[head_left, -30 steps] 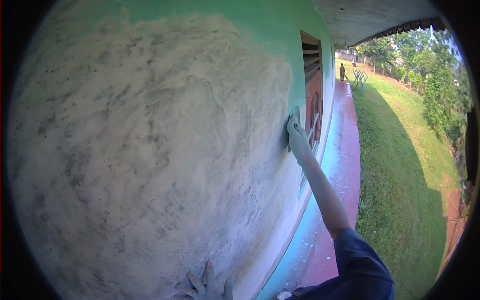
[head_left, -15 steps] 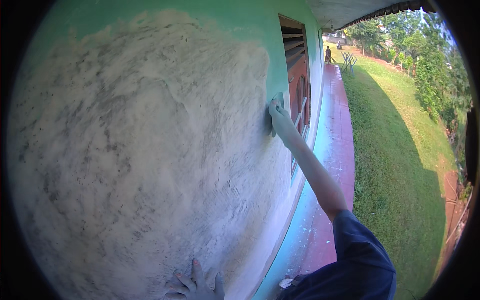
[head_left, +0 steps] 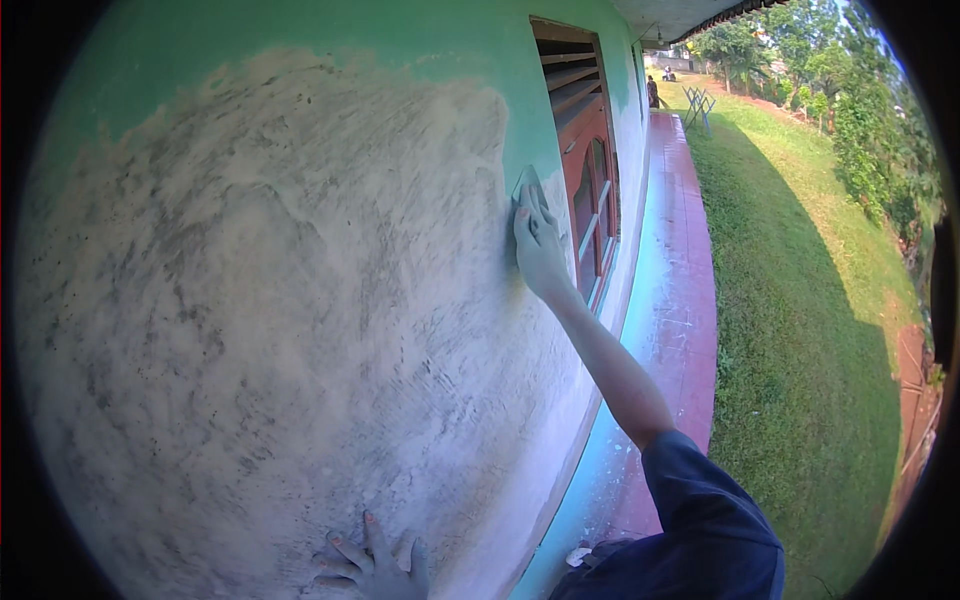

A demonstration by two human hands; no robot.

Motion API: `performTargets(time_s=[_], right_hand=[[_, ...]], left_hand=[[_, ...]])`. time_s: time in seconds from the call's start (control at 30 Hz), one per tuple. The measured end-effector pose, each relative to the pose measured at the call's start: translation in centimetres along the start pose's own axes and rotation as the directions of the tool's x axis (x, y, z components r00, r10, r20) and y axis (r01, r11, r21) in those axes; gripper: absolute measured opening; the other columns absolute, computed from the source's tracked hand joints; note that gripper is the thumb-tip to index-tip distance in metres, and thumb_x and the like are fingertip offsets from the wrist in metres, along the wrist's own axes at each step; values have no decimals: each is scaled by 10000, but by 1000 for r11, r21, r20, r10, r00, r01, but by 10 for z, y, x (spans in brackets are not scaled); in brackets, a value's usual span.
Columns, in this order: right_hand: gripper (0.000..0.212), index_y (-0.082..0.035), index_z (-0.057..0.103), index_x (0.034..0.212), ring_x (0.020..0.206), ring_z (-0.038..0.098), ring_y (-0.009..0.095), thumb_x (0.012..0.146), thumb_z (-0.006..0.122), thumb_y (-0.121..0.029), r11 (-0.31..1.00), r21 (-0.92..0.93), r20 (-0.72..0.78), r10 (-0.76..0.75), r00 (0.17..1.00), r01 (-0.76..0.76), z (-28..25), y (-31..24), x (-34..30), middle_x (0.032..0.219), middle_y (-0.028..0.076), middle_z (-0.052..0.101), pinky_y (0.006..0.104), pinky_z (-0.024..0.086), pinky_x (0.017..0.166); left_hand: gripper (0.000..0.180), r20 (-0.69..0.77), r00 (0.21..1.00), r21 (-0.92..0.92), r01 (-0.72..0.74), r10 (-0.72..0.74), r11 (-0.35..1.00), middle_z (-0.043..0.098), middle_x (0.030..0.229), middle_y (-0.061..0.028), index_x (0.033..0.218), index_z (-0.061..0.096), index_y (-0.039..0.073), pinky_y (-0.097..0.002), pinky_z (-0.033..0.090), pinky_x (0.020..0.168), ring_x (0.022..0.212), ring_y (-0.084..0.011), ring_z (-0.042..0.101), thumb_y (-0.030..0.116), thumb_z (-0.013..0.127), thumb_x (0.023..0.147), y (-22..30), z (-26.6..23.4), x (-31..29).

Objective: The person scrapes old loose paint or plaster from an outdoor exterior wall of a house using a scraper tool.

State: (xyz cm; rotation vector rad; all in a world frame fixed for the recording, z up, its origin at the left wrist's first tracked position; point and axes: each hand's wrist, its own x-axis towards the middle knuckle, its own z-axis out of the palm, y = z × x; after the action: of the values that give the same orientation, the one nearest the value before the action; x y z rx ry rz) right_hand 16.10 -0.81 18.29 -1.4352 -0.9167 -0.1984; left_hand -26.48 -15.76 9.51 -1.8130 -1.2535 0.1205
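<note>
My right hand (head_left: 538, 245) reaches up to the wall, closed on a thin, flat grey-green piece (head_left: 525, 181). A corner of it shows past the fingers, against the green paint beside the window frame; whether it is a scraper or a sheet I cannot tell. Low on the wall, my left hand (head_left: 385, 575) rests with fingers spread and nothing in it. The wall (head_left: 290, 300) shows a broad, patchy white-grey area with dark smudges, and green paint (head_left: 300, 25) borders it above and on the right. Both hands look dusty.
Right of the patch is a reddish-brown window (head_left: 592, 190) with slats above. A red walkway (head_left: 683, 260) with a pale blue edge runs along the wall, and grass (head_left: 780, 330) lies beyond. Far off are a metal stand (head_left: 698, 105) and a person (head_left: 653, 92).
My right hand and the flat piece have shifted slightly along the paint edge, with the fingers now pointing more upward. The whole view has turned a little. My left hand stays spread on the wall.
</note>
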Motion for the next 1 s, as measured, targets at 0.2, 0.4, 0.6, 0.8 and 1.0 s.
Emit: performTargets(time_s=[0.2,0.4,0.6,0.8,1.0], right_hand=[[585,37,614,985,737,659,281,978,325,-471,709,-504,-34,554,832,-493,-40,328,-26,810,144,650,433,509,694],[473,-125,534,1219,1089,566,255,978,393,-508,287,-312,459,880,121,-906,-91,276,-257,1127,80,618,562,421,893],[445,-95,534,1268,1084,582,228,977,493,-430,96,50,772,628,99,-994,-114,214,-334,1176,60,612,461,422,963],[561,-87,426,1404,1237,497,218,952,544,-398,-123,246,943,260,208,-962,-110,105,-344,1320,67,538,447,353,1047],[479,-47,489,1342,1161,548,209,972,540,-346,-87,249,936,277,217,-965,-93,79,-367,1267,75,577,417,403,1006]], left_hand=[[624,-57,990,-501,83,-128,862,426,1368,-296,1448,414,196,-729,313,913,1199,-602,376,541,480,933,0,-8,10],[824,-181,940,-469,177,-290,865,-77,1571,-242,1504,301,177,-774,-112,971,1362,-581,-174,637,510,852,36,49,-6],[831,142,982,-972,114,124,207,3,1541,-304,1480,261,34,-675,-21,1072,1394,-534,-79,571,516,900,150,20,-48],[566,285,663,-427,734,692,-528,323,1475,-193,1448,286,21,-462,294,1093,1392,-284,289,367,408,1018,238,79,-70],[548,294,761,-114,628,578,-769,416,1435,-140,1455,304,71,-453,360,1046,1311,-266,420,413,281,1027,200,31,-40]])
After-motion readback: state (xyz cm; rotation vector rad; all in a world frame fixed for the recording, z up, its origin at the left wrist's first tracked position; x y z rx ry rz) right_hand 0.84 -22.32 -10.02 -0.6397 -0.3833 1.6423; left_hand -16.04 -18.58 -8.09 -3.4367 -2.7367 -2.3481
